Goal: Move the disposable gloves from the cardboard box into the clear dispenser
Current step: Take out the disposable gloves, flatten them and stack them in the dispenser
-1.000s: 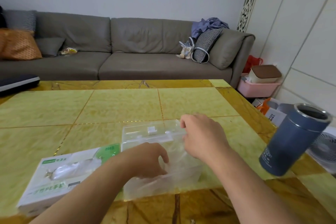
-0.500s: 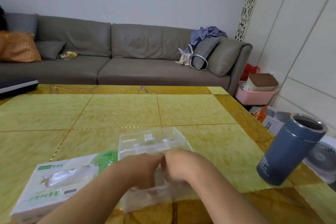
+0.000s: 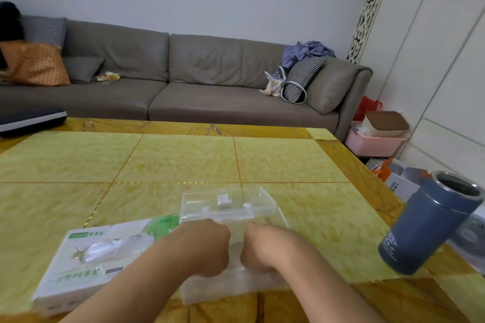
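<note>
The clear dispenser (image 3: 225, 202) stands open on the yellow table near its front edge, its lid tipped back. My left hand (image 3: 202, 249) and my right hand (image 3: 265, 249) are side by side inside it, knuckles up and fingers curled down onto thin clear disposable gloves (image 3: 235, 242). The fingertips are hidden. Just left of the dispenser lies the white and green cardboard box (image 3: 86, 270), flat, with more clear gloves bulging from its top slot (image 3: 105, 249).
A dark blue tumbler (image 3: 430, 223) stands open-topped at the table's right edge. At the far left edge lies a flat dark device (image 3: 29, 119). Behind the table (image 3: 183, 160) runs a grey sofa (image 3: 210, 73). Bins and bags crowd the floor at right.
My right hand came down from the dispenser's back rim to meet my left hand inside it. Both now sit lower in the dispenser, close together.
</note>
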`<state>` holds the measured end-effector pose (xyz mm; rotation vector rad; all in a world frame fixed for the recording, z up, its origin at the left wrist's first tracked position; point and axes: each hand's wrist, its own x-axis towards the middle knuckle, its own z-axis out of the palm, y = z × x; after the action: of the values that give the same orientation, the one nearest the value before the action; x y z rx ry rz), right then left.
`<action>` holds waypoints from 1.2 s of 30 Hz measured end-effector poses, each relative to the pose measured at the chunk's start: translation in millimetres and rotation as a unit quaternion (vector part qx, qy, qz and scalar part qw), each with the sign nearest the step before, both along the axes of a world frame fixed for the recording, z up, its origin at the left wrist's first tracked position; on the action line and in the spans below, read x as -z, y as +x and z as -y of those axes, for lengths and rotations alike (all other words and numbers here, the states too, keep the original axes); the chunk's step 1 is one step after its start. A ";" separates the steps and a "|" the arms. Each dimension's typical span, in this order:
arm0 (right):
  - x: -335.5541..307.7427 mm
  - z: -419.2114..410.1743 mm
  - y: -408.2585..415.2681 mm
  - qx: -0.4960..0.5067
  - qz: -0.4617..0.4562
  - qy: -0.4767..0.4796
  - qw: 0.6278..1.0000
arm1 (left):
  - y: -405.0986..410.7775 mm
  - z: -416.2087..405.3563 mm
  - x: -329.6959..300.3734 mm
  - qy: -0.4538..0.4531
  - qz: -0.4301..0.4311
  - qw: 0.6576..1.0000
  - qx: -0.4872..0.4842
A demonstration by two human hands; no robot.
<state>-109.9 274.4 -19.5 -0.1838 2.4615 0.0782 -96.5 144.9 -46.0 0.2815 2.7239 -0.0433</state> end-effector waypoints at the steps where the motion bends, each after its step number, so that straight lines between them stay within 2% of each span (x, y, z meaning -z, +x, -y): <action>1: -0.1 0.1 1.1 -0.008 -0.009 -0.005 1.000 | -1.4 2.2 -1.8 -0.013 -0.001 1.000 0.010; 5: 3.5 -0.8 7.3 -0.024 -0.107 -0.044 0.993 | 0.1 12.6 0.6 -0.003 -0.033 0.999 0.030; 8: 0.9 -0.3 11.7 -0.044 -0.180 -0.071 0.980 | 6.1 21.7 6.2 0.121 -0.095 0.988 0.003; 11: -1.7 6.4 14.4 -0.049 -0.254 -0.109 0.960 | 16.5 45.8 2.2 0.294 -0.186 0.936 -0.061; 13: -3.5 11.8 15.7 -0.039 -0.281 -0.141 0.949 | 26.2 70.0 -5.7 0.335 -0.256 0.899 -0.116; 15: -4.7 18.2 17.7 -0.035 -0.298 -0.161 0.940 | 39.4 99.7 -11.4 0.327 -0.315 0.875 -0.168; 17: -4.0 24.7 20.9 -0.037 -0.315 -0.185 0.930 | 53.8 130.1 -10.6 0.308 -0.338 0.865 -0.207; 22: -0.1 48.3 31.7 -0.100 -0.372 -0.257 0.886 | 76.2 171.5 5.4 0.225 -0.231 0.916 -0.238; 25: 3.8 67.5 42.2 -0.178 -0.379 -0.283 0.863 | 74.5 170.9 12.2 0.228 -0.222 0.917 -0.241; 30: 16.9 95.9 63.8 -0.284 -0.287 -0.235 0.884 | 68.0 165.8 21.8 0.236 -0.278 0.900 -0.238; 33: 20.0 101.9 69.2 -0.287 -0.280 -0.204 0.893 | 67.7 163.7 26.3 0.273 -0.308 0.883 -0.226; 36: 20.5 101.4 70.2 -0.267 -0.277 -0.211 0.899 | 68.0 164.0 28.7 0.299 -0.330 0.868 -0.222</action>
<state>-39.8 173.0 -40.0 -1.1718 2.8795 -0.1997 -28.5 -19.0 -74.7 -0.2636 3.3277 1.0253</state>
